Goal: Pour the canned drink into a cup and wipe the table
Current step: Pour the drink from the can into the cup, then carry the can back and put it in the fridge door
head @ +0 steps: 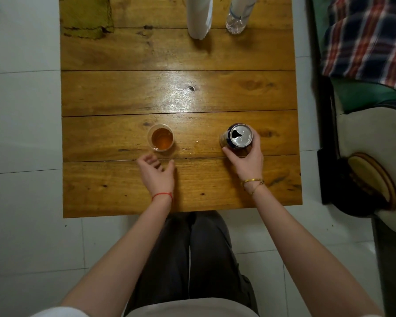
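Head view: the right hand [247, 159] grasps the opened can [238, 137], standing upright on the wooden bench [181, 92] toward its near right corner. The left hand [154, 171] hovers released, fingers loosely curled, just near the cup [161, 137] of amber drink. A green cloth [86, 17] lies at the far left corner

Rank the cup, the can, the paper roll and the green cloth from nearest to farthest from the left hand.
From the left hand:
1. Cup, just beyond its fingers.
2. Can, rightward, held by the right hand.
3. Paper roll and green cloth, far edge: too close to call.
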### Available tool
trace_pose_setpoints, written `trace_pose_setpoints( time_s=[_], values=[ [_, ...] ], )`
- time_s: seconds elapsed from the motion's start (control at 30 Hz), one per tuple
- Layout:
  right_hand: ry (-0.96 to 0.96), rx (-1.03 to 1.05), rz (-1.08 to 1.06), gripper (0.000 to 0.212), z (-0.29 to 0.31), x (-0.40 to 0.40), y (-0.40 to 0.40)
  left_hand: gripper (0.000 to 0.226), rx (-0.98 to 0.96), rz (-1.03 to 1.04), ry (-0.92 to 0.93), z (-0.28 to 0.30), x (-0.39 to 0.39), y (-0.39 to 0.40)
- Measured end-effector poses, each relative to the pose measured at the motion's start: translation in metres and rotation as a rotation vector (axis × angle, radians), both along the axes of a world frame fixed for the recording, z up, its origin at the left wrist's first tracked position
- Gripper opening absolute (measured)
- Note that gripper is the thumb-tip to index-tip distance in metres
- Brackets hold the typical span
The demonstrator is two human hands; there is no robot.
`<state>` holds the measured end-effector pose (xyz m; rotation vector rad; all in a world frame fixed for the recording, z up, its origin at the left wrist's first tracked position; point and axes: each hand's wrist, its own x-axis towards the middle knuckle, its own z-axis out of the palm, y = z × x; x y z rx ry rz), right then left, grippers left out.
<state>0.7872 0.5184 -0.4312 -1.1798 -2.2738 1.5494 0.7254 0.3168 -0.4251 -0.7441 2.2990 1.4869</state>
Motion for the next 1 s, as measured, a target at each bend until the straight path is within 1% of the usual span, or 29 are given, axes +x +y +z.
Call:
trace_pose_setpoints(
  time_s=[0.07, 0.17, 0.23, 0.33, 0.47, 0.53, 0.63, 0.73, 0.9, 1.0],
  values=[
    [0.004, 0.001, 0.003, 0.08, 0.002, 0.004, 0.002, 0.039, 0.023, -0.065, -0.105, 0.002, 0.013, 0.015],
    [-0.025, 0.048, 0.014, 0.072, 0.005, 0.007, 0.005, 0.026, 0.167, -0.203, -0.279, -0.003, 0.017, 0.041],
    [-0.037, 0.049, 0.021, 0.069, 0.006, 0.007, 0.006, 0.026, 0.221, -0.24, -0.332, -0.005, 0.015, 0.058],
    [-0.032, 0.002, 0.016, 0.068, 0.015, 0.009, 0.007, 0.032, 0.282, -0.227, -0.402, 0.0, 0.012, 0.076],
    [-0.025, -0.01, 0.048, 0.067, 0.043, 0.018, 0.001, 0.027, 0.368, -0.214, -0.498, 0.023, 0.01, 0.081],
    [-0.024, -0.022, 0.072, 0.068, 0.062, 0.024, -0.004, 0.033, 0.402, -0.22, -0.532, 0.036, 0.011, 0.08],
    [-0.024, -0.033, 0.127, 0.07, 0.09, 0.032, -0.013, 0.04, 0.449, -0.192, -0.558, 0.062, 0.014, 0.076],
    [-0.028, -0.036, 0.169, 0.071, 0.118, 0.038, -0.023, 0.037, 0.511, -0.157, -0.552, 0.091, 0.022, 0.069],
    [-0.017, -0.035, 0.252, 0.074, 0.159, 0.046, -0.035, 0.027, 0.575, -0.138, -0.526, 0.131, 0.035, 0.047],
    [0.006, -0.007, 0.358, 0.072, 0.184, 0.048, -0.041, 0.032, 0.601, -0.1, -0.485, 0.156, 0.04, 0.033]
  ],
)
